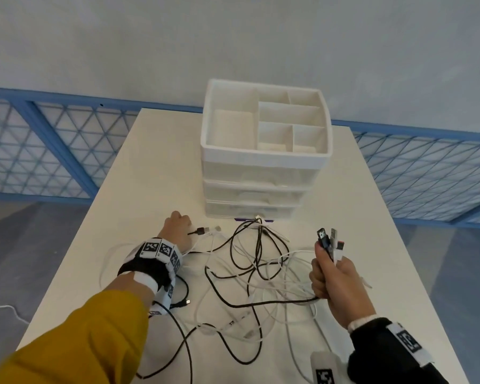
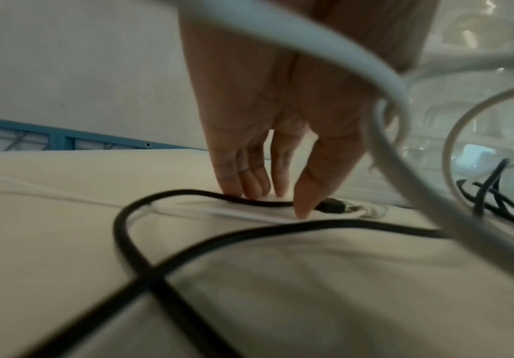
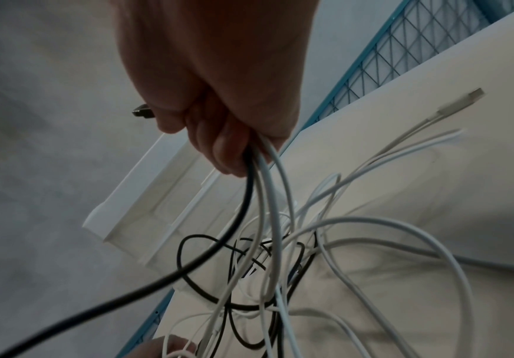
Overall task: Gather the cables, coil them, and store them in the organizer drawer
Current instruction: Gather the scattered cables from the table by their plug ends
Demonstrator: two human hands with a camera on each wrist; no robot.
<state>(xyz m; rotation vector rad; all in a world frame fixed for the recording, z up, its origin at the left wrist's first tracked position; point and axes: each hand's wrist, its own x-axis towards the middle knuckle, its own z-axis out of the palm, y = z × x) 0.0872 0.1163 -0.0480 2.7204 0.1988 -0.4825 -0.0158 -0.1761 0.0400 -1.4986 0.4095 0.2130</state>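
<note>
A tangle of black and white cables (image 1: pixel 261 273) sprawls over the white table (image 1: pixel 150 176) in front of the white organizer (image 1: pixel 263 173), whose three drawers are closed. My right hand (image 1: pixel 330 270) is raised above the table and grips a bundle of cable ends, with the plugs (image 1: pixel 330 239) sticking up from the fist; in the right wrist view the held cords (image 3: pixel 265 193) hang down from the right hand (image 3: pixel 225 135). My left hand (image 2: pixel 280 206) reaches down with straight fingers. Its thumb and fingertips (image 2: pixel 243 186) straddle a black cable just behind its plug (image 2: pixel 332 207), which lies on the table.
The organizer's open top tray (image 1: pixel 266 120) has several compartments. A blue mesh fence (image 1: pixel 39 148) runs behind the table, with grey floor to the left. A white plug (image 1: pixel 216 228) lies beside the black one. Loose cable loops reach the table's near edge.
</note>
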